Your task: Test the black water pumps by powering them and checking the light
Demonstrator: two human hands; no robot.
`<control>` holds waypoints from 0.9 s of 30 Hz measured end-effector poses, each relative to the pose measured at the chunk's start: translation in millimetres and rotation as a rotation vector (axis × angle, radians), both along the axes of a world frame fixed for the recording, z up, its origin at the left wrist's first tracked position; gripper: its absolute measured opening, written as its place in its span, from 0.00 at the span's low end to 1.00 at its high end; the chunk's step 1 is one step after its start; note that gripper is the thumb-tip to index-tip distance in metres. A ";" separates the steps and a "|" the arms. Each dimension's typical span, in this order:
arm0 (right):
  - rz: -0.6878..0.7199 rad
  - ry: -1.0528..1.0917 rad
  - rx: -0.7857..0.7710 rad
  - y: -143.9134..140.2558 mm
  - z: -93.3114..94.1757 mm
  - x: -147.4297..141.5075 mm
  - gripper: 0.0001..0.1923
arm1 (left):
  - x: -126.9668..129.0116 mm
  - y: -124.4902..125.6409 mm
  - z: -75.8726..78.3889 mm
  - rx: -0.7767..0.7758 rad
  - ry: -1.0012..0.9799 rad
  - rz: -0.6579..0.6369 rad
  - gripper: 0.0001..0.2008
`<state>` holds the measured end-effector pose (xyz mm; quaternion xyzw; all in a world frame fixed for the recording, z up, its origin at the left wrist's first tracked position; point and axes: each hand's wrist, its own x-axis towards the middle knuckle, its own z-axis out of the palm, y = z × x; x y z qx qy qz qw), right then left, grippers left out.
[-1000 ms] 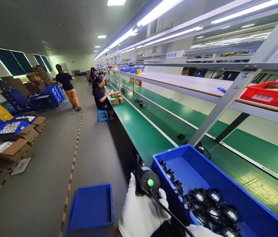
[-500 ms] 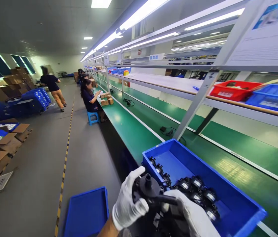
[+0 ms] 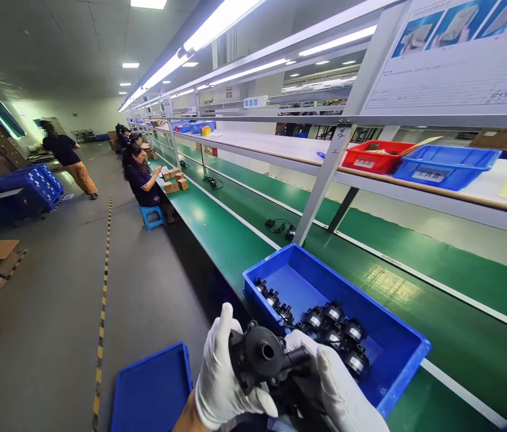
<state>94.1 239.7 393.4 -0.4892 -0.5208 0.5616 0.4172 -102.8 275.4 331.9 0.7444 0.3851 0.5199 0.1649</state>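
Left hand [image 3: 224,375] and right hand [image 3: 334,390] both wrapped tight round black pump [image 3: 260,357]. Could slip, drop past blue bin [image 3: 397,336] onto floor.

left hand [image 3: 221,378] + right hand [image 3: 338,390]: gripping black pump [image 3: 260,357] | blue bin [image 3: 397,336]: more pumps

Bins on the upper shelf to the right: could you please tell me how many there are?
2 nearby: a red bin on the left and a blue bin touching its right side. More bins far down the shelf are too small to count.
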 end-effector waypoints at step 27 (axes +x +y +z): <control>-0.072 -0.150 -0.074 39.2 10.5 -19.8 0.34 | -0.9 -10.9 27.8 -0.893 -0.539 -0.279 0.34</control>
